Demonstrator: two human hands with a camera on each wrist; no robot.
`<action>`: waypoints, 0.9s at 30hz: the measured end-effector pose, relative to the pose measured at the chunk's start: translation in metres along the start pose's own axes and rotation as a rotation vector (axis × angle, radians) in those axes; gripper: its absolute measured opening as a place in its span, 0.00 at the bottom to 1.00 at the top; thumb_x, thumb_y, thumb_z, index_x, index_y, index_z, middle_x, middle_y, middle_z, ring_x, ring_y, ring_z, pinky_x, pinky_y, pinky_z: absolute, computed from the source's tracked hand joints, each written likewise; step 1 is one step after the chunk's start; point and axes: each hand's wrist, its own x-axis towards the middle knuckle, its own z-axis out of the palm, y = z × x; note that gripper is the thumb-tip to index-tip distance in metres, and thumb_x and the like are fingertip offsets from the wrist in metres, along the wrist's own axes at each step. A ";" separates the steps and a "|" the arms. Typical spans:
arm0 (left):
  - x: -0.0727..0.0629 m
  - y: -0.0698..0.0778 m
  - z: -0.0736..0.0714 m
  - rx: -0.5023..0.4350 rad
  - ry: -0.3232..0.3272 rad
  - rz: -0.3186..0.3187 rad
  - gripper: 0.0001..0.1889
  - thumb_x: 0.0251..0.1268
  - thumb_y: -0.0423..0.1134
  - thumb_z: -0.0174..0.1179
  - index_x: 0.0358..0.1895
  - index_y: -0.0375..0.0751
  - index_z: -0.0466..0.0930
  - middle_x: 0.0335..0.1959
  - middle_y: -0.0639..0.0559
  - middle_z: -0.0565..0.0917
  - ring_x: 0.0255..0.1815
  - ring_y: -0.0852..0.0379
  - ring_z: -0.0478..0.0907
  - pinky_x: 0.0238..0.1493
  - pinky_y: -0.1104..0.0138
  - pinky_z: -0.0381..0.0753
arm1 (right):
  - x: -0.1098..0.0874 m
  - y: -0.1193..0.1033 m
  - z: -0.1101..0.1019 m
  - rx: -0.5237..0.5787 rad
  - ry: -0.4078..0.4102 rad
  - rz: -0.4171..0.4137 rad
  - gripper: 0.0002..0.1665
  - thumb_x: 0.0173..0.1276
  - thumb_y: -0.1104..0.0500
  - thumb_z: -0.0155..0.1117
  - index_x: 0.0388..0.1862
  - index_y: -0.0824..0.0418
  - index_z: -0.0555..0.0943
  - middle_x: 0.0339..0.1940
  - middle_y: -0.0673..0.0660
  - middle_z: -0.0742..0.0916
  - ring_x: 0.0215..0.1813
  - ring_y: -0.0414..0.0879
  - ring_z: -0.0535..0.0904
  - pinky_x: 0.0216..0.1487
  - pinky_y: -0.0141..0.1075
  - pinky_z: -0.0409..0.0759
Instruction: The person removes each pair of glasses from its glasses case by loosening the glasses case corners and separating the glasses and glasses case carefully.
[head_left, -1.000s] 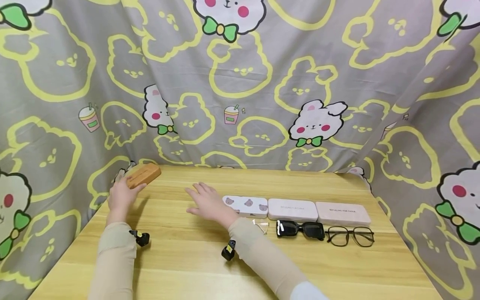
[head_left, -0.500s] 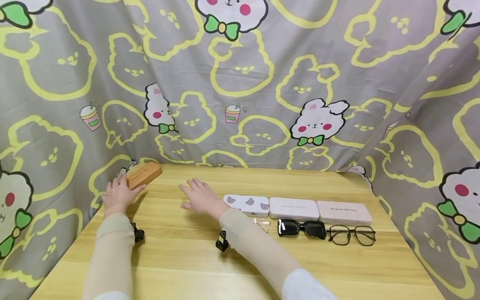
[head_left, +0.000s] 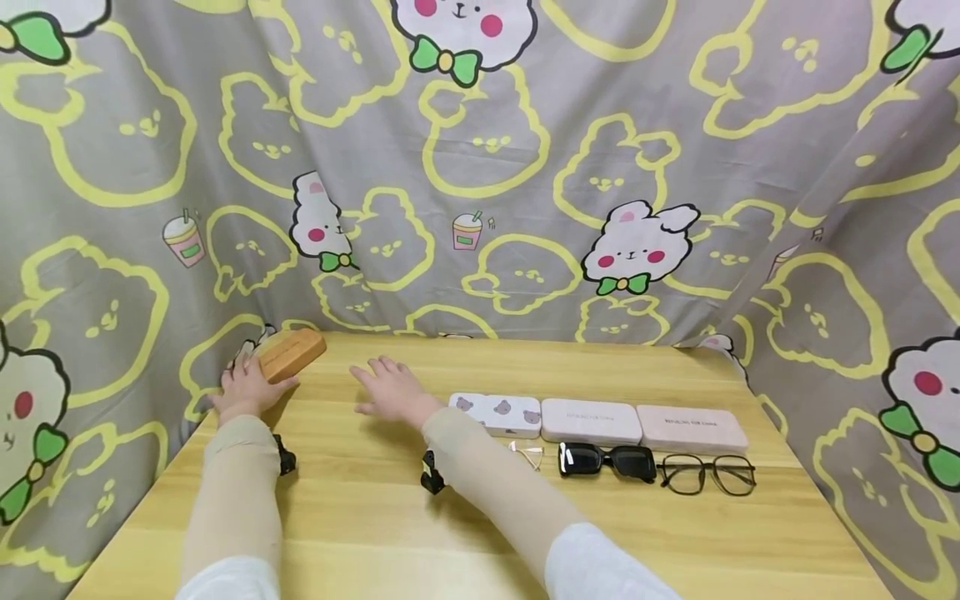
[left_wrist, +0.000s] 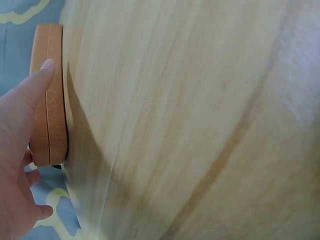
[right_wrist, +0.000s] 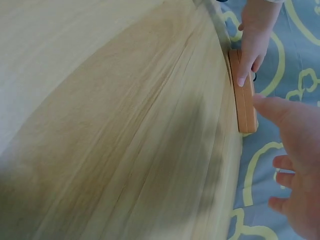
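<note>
At the back left corner of the table lies an orange-brown glasses case (head_left: 294, 353), set at a slant. My left hand (head_left: 250, 390) is at its near end, fingers spread; in the left wrist view the thumb (left_wrist: 37, 82) lies across the case's front side, while several fingers reach past the end. My right hand (head_left: 393, 390) hovers right of the case, palm down, fingers apart and holding nothing. From the right wrist view its thumb (right_wrist: 272, 106) overlaps the case's end, the left hand (right_wrist: 255, 42) beyond.
A bear-print case (head_left: 498, 414), a white case (head_left: 592, 421) and a pink case (head_left: 692, 427) stand in a row. Before them lie thin-framed glasses (head_left: 534, 454), partly behind my right forearm, black sunglasses (head_left: 607, 461) and black-framed glasses (head_left: 707, 474). A patterned curtain (head_left: 495, 183) encloses the wooden table (head_left: 360, 517).
My right hand has drifted left, away from the bear-print case. My left hand's fingers spread wider beside the orange-brown case, which keeps its place.
</note>
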 end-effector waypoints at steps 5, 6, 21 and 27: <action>0.002 -0.001 0.004 -0.001 -0.009 -0.035 0.57 0.58 0.62 0.62 0.75 0.27 0.41 0.74 0.22 0.46 0.72 0.21 0.40 0.59 0.21 0.46 | 0.005 -0.005 0.001 0.018 -0.012 -0.008 0.43 0.71 0.34 0.52 0.79 0.42 0.51 0.78 0.55 0.64 0.80 0.51 0.56 0.77 0.47 0.61; 0.003 -0.001 0.005 -0.003 -0.005 -0.039 0.56 0.59 0.60 0.63 0.75 0.27 0.41 0.74 0.23 0.46 0.72 0.21 0.41 0.60 0.21 0.46 | 0.005 -0.006 0.001 0.018 -0.014 -0.006 0.43 0.71 0.34 0.52 0.79 0.42 0.51 0.78 0.54 0.63 0.80 0.50 0.56 0.77 0.46 0.61; 0.001 0.001 0.002 0.088 0.037 -0.026 0.51 0.63 0.57 0.62 0.71 0.19 0.48 0.64 0.16 0.59 0.64 0.21 0.57 0.60 0.26 0.54 | 0.011 -0.011 0.001 0.007 0.012 0.004 0.44 0.71 0.34 0.52 0.80 0.41 0.49 0.79 0.54 0.63 0.80 0.50 0.56 0.77 0.46 0.61; -0.005 0.005 0.002 0.088 0.060 -0.040 0.51 0.63 0.58 0.61 0.72 0.21 0.48 0.63 0.16 0.61 0.65 0.22 0.58 0.63 0.28 0.51 | 0.011 -0.011 0.003 0.045 0.013 0.008 0.44 0.71 0.36 0.54 0.80 0.41 0.48 0.79 0.54 0.61 0.80 0.50 0.54 0.78 0.46 0.59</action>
